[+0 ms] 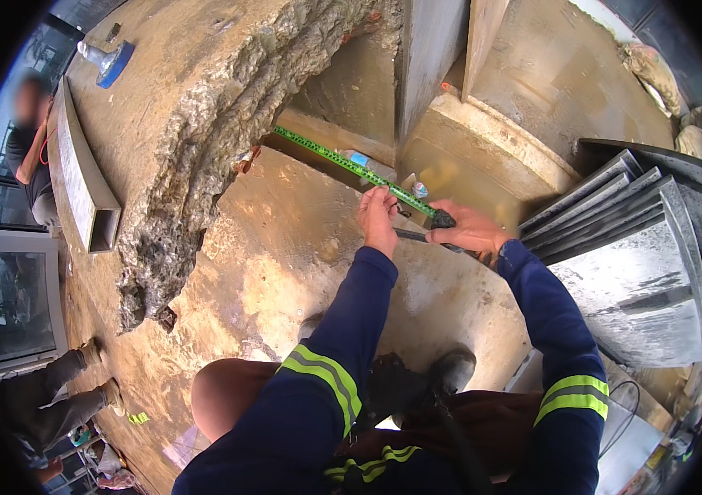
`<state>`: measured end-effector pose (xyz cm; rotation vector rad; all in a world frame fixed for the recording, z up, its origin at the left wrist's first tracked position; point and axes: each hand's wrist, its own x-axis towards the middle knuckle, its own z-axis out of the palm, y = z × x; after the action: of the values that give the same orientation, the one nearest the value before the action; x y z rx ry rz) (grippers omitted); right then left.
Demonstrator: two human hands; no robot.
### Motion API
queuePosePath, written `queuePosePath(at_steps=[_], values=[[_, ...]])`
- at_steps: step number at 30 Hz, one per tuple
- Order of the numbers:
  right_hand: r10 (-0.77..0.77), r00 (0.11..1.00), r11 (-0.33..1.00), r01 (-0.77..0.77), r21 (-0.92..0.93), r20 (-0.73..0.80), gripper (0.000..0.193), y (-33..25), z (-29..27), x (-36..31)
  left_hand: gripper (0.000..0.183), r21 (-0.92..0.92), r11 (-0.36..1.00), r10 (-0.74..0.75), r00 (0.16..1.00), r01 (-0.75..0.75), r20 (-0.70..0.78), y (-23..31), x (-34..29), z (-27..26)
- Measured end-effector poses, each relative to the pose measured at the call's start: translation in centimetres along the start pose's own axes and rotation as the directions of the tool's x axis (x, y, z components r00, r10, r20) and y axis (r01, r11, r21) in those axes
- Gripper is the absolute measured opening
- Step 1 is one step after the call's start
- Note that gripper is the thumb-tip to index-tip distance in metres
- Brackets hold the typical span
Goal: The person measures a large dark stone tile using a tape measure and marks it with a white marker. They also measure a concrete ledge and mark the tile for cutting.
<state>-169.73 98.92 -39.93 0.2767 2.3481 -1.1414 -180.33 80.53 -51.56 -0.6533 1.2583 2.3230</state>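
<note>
A green tape measure blade (330, 155) runs out straight from its dark case across an opening in the concrete, toward the rough broken edge. My right hand (473, 228) is closed around the tape measure case (442, 219). On the near edge of the blade, my left hand (378, 218) pinches it between thumb and fingers, a short way from the case. A dark strip (414, 236) stretches between my hands below the blade; its kind is not clear. The blade's far end disappears behind the broken concrete.
Jagged broken concrete (194, 148) rises at left, with a rectangular metal tube (79, 177) beyond. Grey slabs (640, 280) lean stacked at right. Wet recess (458, 177) with small bottles lies ahead. A person (33, 157) is at far left; another person's legs (62, 388) show lower left.
</note>
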Motion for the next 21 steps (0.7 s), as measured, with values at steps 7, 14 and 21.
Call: queuePosePath(at_steps=[7,14,21], values=[[-0.035,0.978,0.986,0.000,0.168,0.205,0.093,-3.7,0.2,1.6,0.012,-0.009,1.000,0.012,0.996,-0.011,0.084,-0.1,-5.8,-1.2],[0.007,0.949,0.948,-0.106,0.300,0.314,0.068,-2.1,-0.6,-2.3,0.022,-0.090,0.995,0.046,0.991,-0.035,0.125,3.5,-4.4,-3.4],[0.081,0.798,0.897,-0.320,0.306,0.597,0.084,4.1,0.4,-5.5,0.032,-0.192,0.960,0.235,0.957,-0.202,0.169,12.5,4.3,-8.4]])
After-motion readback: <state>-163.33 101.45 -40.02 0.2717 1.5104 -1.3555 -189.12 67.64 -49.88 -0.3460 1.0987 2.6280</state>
